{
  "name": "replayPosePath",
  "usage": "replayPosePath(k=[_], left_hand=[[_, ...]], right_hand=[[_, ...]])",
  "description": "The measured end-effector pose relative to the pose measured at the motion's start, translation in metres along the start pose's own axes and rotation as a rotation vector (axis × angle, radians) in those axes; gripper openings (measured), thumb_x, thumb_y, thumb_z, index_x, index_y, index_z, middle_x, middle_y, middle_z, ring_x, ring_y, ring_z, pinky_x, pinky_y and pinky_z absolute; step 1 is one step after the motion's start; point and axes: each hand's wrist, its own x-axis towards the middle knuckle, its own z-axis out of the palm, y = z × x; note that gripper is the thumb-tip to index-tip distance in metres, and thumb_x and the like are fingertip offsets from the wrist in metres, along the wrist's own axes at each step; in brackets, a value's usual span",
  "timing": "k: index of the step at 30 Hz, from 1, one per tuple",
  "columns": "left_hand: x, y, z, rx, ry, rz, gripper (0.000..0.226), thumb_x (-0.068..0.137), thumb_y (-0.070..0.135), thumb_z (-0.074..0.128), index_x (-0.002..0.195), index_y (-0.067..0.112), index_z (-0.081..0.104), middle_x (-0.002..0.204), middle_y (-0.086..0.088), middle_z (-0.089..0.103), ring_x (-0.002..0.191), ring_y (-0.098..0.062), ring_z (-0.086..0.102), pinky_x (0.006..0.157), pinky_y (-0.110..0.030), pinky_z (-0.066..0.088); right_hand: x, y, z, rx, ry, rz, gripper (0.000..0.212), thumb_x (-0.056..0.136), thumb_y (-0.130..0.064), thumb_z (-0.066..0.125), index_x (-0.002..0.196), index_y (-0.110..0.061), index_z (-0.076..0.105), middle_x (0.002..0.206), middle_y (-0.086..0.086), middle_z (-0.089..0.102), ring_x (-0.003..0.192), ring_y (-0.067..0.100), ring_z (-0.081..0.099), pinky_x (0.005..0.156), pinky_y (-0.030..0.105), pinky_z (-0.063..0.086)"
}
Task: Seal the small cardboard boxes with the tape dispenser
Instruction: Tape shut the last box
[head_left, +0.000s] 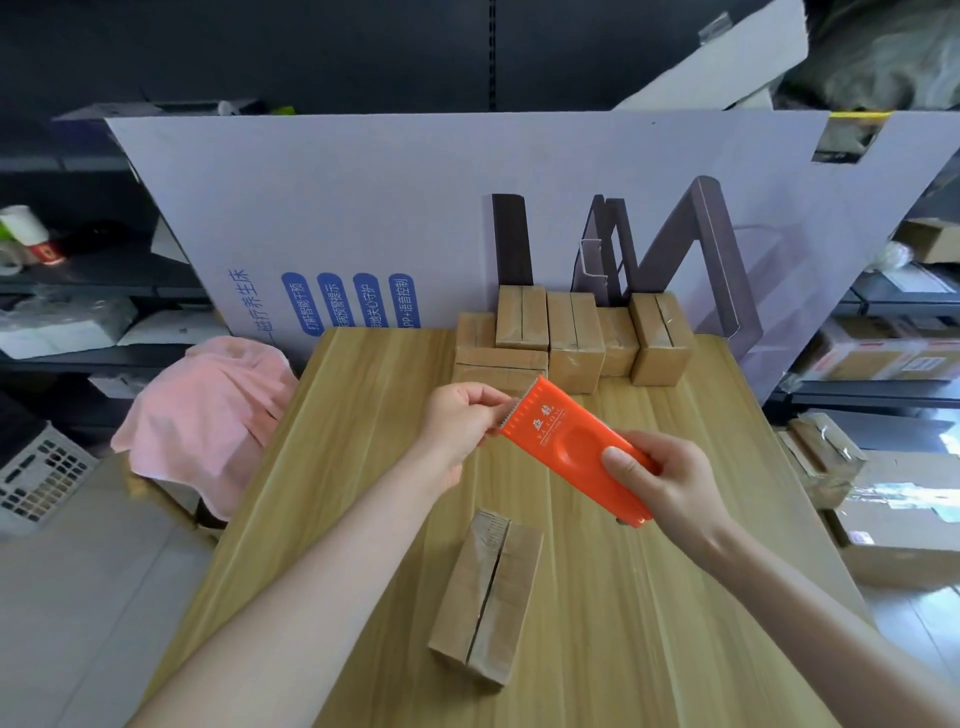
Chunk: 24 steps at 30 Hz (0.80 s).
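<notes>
An orange tape dispenser (566, 441) is held above the wooden table (649, 597). My right hand (670, 488) grips its rear end, thumb on top. My left hand (462, 423) pinches at its serrated front edge, where the tape end would be; the tape itself is hard to make out. Below my hands a small cardboard box (488, 597) lies on the table, its top seam showing as a dark slit. Several more small cardboard boxes (571, 338) are stacked at the table's far edge.
A large white printed cardboard sheet (415, 218) stands behind the table. A pink cloth (208, 410) drapes over something to the left. Shelves with boxes line both sides, and cartons (898, 525) sit on the floor to the right.
</notes>
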Motion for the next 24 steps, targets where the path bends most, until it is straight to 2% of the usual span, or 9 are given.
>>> replayPosePath(k=[3, 5, 9, 12, 14, 17, 20, 22, 24], left_hand=[[0.006, -0.011, 0.005, -0.054, 0.124, -0.067, 0.026, 0.082, -0.003, 0.061, 0.065, 0.015, 0.066, 0.051, 0.009, 0.063, 0.043, 0.000, 0.050, 0.039, -0.010, 0.035], [0.011, -0.018, 0.005, -0.074, 0.172, -0.108, 0.027, 0.080, -0.008, 0.056, 0.065, 0.013, 0.065, 0.050, 0.009, 0.063, 0.044, -0.001, 0.052, 0.040, -0.011, 0.037], [0.023, -0.028, -0.025, -0.083, 0.310, -0.158, 0.015, 0.074, -0.001, 0.073, 0.070, 0.011, 0.067, 0.059, 0.005, 0.066, 0.052, -0.005, 0.053, 0.051, -0.017, 0.039], [0.027, -0.045, -0.046, -0.012, 0.387, -0.193, 0.014, 0.072, 0.002, 0.076, 0.068, 0.013, 0.068, 0.053, 0.009, 0.064, 0.046, -0.002, 0.049, 0.049, -0.014, 0.040], [0.025, -0.064, -0.043, -0.006, 0.403, -0.231, 0.015, 0.070, 0.001, 0.077, 0.066, 0.013, 0.069, 0.053, 0.006, 0.064, 0.042, -0.001, 0.048, 0.048, -0.013, 0.041], [0.021, -0.096, -0.029, -0.035, 0.410, -0.311, 0.011, 0.068, 0.002, 0.078, 0.068, 0.011, 0.071, 0.065, -0.003, 0.070, 0.051, -0.009, 0.054, 0.060, -0.022, 0.043], [0.022, -0.121, -0.025, -0.048, 0.456, -0.355, 0.012, 0.068, 0.005, 0.079, 0.066, 0.013, 0.072, 0.060, -0.001, 0.069, 0.054, -0.012, 0.056, 0.060, -0.022, 0.043], [0.024, -0.133, -0.025, -0.011, 0.440, -0.360, 0.011, 0.069, 0.009, 0.080, 0.065, 0.016, 0.072, 0.057, 0.000, 0.068, 0.053, -0.011, 0.058, 0.059, -0.022, 0.044], [0.025, -0.143, -0.022, 0.043, 0.405, -0.353, 0.011, 0.070, 0.015, 0.082, 0.066, 0.017, 0.072, 0.059, 0.001, 0.070, 0.054, -0.010, 0.060, 0.062, -0.024, 0.047]], right_hand=[[0.001, -0.003, 0.010, -0.132, 0.009, -0.030, 0.031, 0.082, -0.040, 0.065, 0.089, -0.012, 0.074, 0.063, 0.010, 0.066, 0.058, 0.036, 0.063, 0.052, 0.055, 0.052], [0.001, -0.005, 0.014, -0.240, 0.013, -0.039, 0.032, 0.083, -0.042, 0.065, 0.083, -0.010, 0.072, 0.062, 0.011, 0.064, 0.058, 0.035, 0.062, 0.053, 0.054, 0.052], [-0.008, 0.005, 0.000, -0.305, 0.036, 0.026, 0.035, 0.075, -0.048, 0.060, 0.078, -0.016, 0.074, 0.057, 0.005, 0.063, 0.055, 0.028, 0.061, 0.052, 0.048, 0.053], [-0.022, 0.025, -0.022, -0.375, -0.018, 0.088, 0.022, 0.080, -0.041, 0.070, 0.085, -0.020, 0.076, 0.059, 0.001, 0.066, 0.056, 0.022, 0.063, 0.053, 0.046, 0.053], [-0.029, 0.035, -0.032, -0.439, -0.030, 0.127, 0.025, 0.076, -0.047, 0.067, 0.087, -0.026, 0.076, 0.062, -0.005, 0.069, 0.060, 0.015, 0.065, 0.056, 0.039, 0.053], [-0.033, 0.047, -0.041, -0.523, -0.070, 0.180, 0.033, 0.068, -0.053, 0.056, 0.086, -0.033, 0.075, 0.065, -0.012, 0.070, 0.065, 0.008, 0.066, 0.060, 0.034, 0.053], [-0.037, 0.063, -0.054, -0.568, -0.079, 0.249, 0.022, 0.076, -0.050, 0.065, 0.084, -0.032, 0.075, 0.059, -0.015, 0.067, 0.054, 0.006, 0.064, 0.054, 0.032, 0.053], [-0.038, 0.077, -0.059, -0.589, -0.074, 0.300, 0.009, 0.083, -0.038, 0.071, 0.085, -0.030, 0.075, 0.056, -0.013, 0.066, 0.045, 0.007, 0.062, 0.050, 0.034, 0.055], [-0.035, 0.088, -0.056, -0.659, -0.070, 0.333, 0.009, 0.084, -0.037, 0.070, 0.084, -0.030, 0.075, 0.059, -0.009, 0.067, 0.047, 0.009, 0.062, 0.052, 0.036, 0.056]])
